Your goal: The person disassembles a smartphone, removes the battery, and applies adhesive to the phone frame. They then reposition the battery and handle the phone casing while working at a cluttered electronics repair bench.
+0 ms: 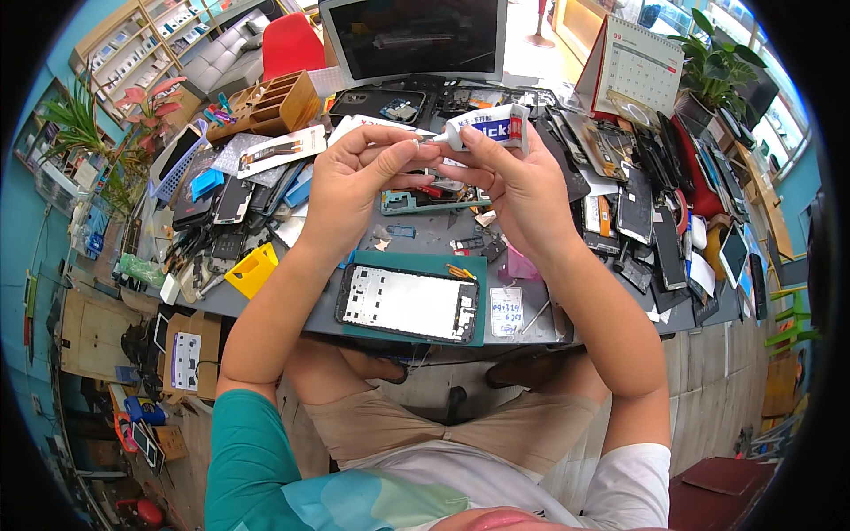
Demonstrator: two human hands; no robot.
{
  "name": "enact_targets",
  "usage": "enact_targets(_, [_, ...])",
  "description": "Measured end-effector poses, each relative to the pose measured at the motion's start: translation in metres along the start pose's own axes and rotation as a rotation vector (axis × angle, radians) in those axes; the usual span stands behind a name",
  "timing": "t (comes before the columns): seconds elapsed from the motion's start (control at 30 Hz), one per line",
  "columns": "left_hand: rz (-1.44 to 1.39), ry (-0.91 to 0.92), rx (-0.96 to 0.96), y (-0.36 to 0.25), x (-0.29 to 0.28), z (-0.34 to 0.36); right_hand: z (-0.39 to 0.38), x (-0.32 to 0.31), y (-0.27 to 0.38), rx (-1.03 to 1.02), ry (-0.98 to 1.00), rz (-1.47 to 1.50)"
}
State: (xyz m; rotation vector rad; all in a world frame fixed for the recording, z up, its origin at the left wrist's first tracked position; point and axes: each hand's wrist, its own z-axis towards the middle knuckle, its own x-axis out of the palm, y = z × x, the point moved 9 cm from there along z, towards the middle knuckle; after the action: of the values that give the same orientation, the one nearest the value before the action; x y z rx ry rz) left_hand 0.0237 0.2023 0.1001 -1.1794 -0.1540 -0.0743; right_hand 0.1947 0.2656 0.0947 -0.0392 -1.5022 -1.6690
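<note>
Raised over the desk, my right hand (522,177) grips a squeeze tube (501,123), white with blue and red print. The tube's narrow nozzle points left, toward my left hand (367,164). The thumb and fingers of that hand are pinched together at the nozzle's tip; anything between them is too small to make out. Below both hands, a black phone frame (407,304) with a silvery-white inner plate lies on a green mat (482,332) at the desk's near edge. Small orange-yellow parts (459,271) rest at the frame's upper right corner.
Piled phones and phone parts (634,203) cover the right side. More parts and a yellow plastic piece (253,271) lie left. Behind stand a monitor (414,40), a wooden organizer (274,104) and a desk calendar (630,66). A written label (506,311) lies beside the mat.
</note>
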Motion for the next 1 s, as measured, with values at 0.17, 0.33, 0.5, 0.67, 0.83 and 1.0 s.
enact_targets(0.17, [0.0,-0.003,-0.009,0.0009,-0.0003,-0.0005,-0.0017,0.0013,0.0011,0.013,-0.009,0.001])
enact_targets(0.33, [-0.01,0.006,0.009,-0.0015,0.0006,0.0009,0.0015,-0.0001,0.0008,-0.008,-0.004,-0.005])
enact_targets(0.5, [0.002,-0.002,0.0,-0.0015,0.0005,0.0008,0.0012,-0.0005,0.0006,-0.004,-0.001,-0.008])
enact_targets(0.67, [0.002,0.006,0.002,-0.0001,-0.0006,0.0007,0.0014,-0.0002,0.0003,-0.003,-0.004,-0.004])
enact_targets(0.83, [0.006,-0.014,-0.018,0.003,-0.0023,-0.0006,-0.0001,-0.0016,-0.0009,-0.011,-0.021,-0.022])
enact_targets(1.0, [0.019,-0.022,-0.012,0.0011,-0.0013,0.001,-0.0011,0.0016,0.0059,-0.037,-0.036,-0.057])
